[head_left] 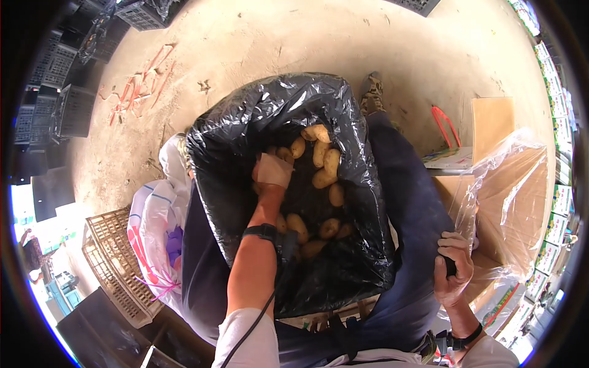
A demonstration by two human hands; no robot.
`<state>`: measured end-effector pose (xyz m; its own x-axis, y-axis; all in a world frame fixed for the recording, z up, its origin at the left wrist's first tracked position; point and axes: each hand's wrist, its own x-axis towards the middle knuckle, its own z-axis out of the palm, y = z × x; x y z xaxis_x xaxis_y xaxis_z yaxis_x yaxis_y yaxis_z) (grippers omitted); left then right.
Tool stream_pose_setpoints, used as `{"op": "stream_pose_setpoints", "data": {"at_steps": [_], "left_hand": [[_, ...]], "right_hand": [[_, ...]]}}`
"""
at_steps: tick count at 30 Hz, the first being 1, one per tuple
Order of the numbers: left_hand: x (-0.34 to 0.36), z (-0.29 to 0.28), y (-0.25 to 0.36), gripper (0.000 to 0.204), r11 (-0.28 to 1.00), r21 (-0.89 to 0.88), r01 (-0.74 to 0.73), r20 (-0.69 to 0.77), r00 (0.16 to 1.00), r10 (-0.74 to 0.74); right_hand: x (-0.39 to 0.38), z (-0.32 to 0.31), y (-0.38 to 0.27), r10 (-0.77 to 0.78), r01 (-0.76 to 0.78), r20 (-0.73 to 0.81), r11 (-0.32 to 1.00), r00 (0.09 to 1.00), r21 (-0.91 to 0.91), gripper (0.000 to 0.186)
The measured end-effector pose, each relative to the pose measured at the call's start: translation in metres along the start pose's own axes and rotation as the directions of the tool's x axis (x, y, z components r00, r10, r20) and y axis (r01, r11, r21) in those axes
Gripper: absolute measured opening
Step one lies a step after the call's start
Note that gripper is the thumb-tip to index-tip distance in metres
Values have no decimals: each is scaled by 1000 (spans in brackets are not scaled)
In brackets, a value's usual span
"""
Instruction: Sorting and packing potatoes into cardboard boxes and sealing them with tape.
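My left hand (272, 172) reaches down into a container lined with a shiny black plastic bag (257, 113). A pale patch covers the back of that hand, and its fingers are mostly hidden. Several yellow-brown potatoes (331, 163) lie inside the bag, most along its right side and near end; a few sit right beside the left hand. Over by my right knee, my right hand (454, 268) has its fingers curled around a small dark thing that I cannot make out. The container stands between my legs.
To the right is an open cardboard box (512, 214) lined with clear plastic. At the left are a tan slatted crate (113, 264) and a white plastic bag (150, 227). Pink straps (144, 83) lie on the floor. Dark crates (73, 113) and stacked cartons (561, 199) line the sides.
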<state>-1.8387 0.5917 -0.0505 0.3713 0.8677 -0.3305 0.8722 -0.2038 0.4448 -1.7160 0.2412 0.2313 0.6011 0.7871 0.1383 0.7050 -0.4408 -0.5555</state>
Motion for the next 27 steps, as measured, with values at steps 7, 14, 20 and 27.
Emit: {"op": "stream_pose_setpoints", "data": {"at_steps": [7,14,20,27], "left_hand": [[4,-46,-21,43,993,-13,-120,-26,993,119],[-83,-79,-5,40,628,-771,107,134,991,-4],[-218,-168,80,38,509,-845,-166,73,906,416],[-328,-204,145,59,733,-236,-638,18,752,659]], "right_hand": [[4,5,-4,9,-9,-5,996,1000,85,18],[2,7,-17,-28,30,-25,997,999,70,19],[-8,16,-50,258,-227,52,717,965,660,30],[-37,55,-85,-110,-441,530,-706,841,553,53]]}}
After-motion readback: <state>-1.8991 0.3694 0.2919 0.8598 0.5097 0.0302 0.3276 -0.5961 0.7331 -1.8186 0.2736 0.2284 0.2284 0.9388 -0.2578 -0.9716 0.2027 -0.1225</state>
